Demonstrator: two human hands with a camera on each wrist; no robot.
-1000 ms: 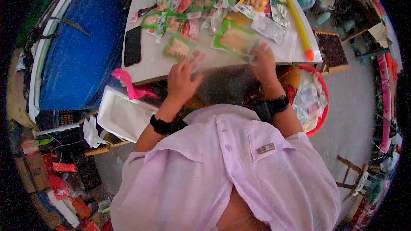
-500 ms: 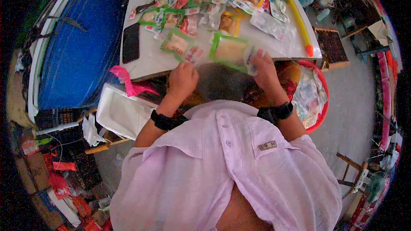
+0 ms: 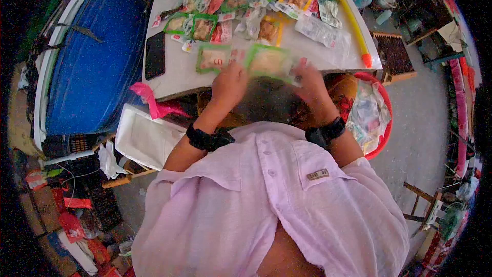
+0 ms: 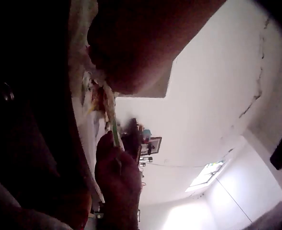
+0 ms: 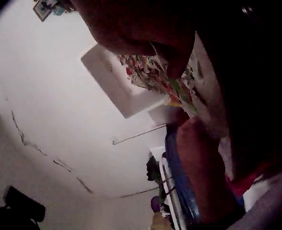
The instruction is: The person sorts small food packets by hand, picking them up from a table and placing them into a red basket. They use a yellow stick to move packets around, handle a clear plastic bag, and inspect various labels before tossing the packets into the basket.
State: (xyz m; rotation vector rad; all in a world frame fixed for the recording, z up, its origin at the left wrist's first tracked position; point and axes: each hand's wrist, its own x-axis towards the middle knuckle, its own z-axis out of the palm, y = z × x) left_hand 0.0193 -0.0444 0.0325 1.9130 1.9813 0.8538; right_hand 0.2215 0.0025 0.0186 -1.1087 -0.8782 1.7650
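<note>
In the head view the left hand (image 3: 229, 87) pinches the end of a small green-edged clear packet (image 3: 212, 58), blurred, just over the table's near edge. Beside it the right hand (image 3: 311, 86) holds the right end of a larger green-edged packet (image 3: 267, 61) with pale contents. The two packets are close together; whether they touch is unclear. In the left wrist view the right hand (image 4: 118, 175) grips a thin green edge, and the left hand (image 4: 131, 48) is a dark shape. The right wrist view has the right hand (image 5: 141, 28) above, the left hand (image 5: 198, 158) below.
Many packets (image 3: 205, 26) lie piled over the white table (image 3: 179, 77), with a black phone (image 3: 155, 55) at left and a yellow tube (image 3: 351, 15) at right. Below are a white tray (image 3: 148, 136) and a red-rimmed basket (image 3: 388, 118) of packets.
The left hand has shifted right and slightly up, its fingers more curled than at first, and the small packet has turned level. The right hand and its packet have moved slightly left.
</note>
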